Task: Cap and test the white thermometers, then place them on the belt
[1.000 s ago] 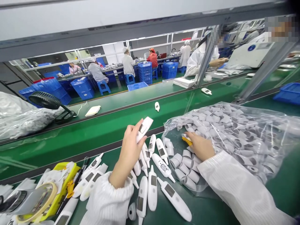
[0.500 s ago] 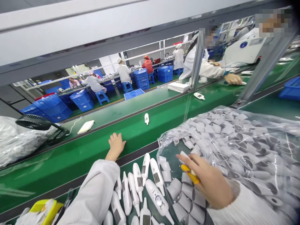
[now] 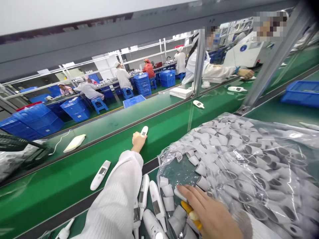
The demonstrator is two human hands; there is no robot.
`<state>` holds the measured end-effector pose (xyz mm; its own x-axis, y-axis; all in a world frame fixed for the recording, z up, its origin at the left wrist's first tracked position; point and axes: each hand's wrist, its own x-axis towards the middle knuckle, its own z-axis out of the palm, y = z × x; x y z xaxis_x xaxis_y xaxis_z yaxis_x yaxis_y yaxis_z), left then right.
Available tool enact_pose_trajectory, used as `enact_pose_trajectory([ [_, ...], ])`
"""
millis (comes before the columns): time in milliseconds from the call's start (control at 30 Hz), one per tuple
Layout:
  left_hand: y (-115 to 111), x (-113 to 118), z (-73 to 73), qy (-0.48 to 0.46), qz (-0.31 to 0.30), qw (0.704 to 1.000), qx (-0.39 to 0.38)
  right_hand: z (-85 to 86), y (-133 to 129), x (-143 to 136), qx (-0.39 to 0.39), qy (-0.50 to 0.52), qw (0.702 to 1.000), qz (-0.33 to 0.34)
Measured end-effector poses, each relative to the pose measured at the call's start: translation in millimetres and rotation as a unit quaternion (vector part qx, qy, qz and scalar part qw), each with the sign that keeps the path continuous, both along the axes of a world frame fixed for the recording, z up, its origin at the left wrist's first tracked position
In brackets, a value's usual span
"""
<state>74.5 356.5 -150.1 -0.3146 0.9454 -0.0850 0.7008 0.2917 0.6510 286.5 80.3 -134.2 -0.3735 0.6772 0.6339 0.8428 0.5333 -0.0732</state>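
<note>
On the green conveyor belt (image 3: 169,132), my left hand (image 3: 138,141) has its fingers closed on a white thermometer (image 3: 144,131) with a small screen. My right hand (image 3: 209,212) is over the near edge of the clear bag of grey caps (image 3: 224,142), its fingers round a yellow-handled tool (image 3: 190,214). A white piece (image 3: 180,194) shows at its fingertips. Several white thermometers (image 3: 157,202) lie between my arms, partly hidden by my left sleeve. Another thermometer with a blunt end (image 3: 100,175) rests on the belt left of my sleeve.
Further along the belt lie more thermometers (image 3: 198,104). A metal post (image 3: 199,63) and a slanted one (image 3: 271,53) rise beyond it. A blue tray (image 3: 301,94) is at right, a fan (image 3: 22,144) at left. A co-worker's hand (image 3: 245,73) touches a device.
My left hand has reached forward and right and closed on the belt thermometer. My right hand has moved lower in view. A blunt-ended thermometer now shows on the belt at left.
</note>
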Motion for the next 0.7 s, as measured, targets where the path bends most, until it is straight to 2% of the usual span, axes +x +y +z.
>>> enact_pose_trajectory([
  [100,-19,-10,6.5,-0.097,-0.021,0.995,0.013,1.8,1,0,0.0,0.001,1.0,-0.005],
  [233,-60,-30,27.6,-0.258,-0.036,0.964,0.054,-3.6,4,5,-0.035,0.004,0.999,0.008],
  [367,-122,-46,53.0,-0.412,-0.045,0.902,0.123,-15.2,9,12,-0.076,0.046,0.996,0.015],
  [467,-177,-52,70.9,-0.499,-0.055,0.844,0.187,-14.6,14,9,-0.134,0.115,0.984,0.012],
  [567,-230,-56,92.3,-0.552,-0.082,0.801,0.214,4.1,15,-6,-0.189,0.211,0.959,0.012],
  [700,-289,-65,125.3,-0.578,-0.143,0.782,0.183,54.1,10,-40,-0.186,0.355,0.909,0.113],
])
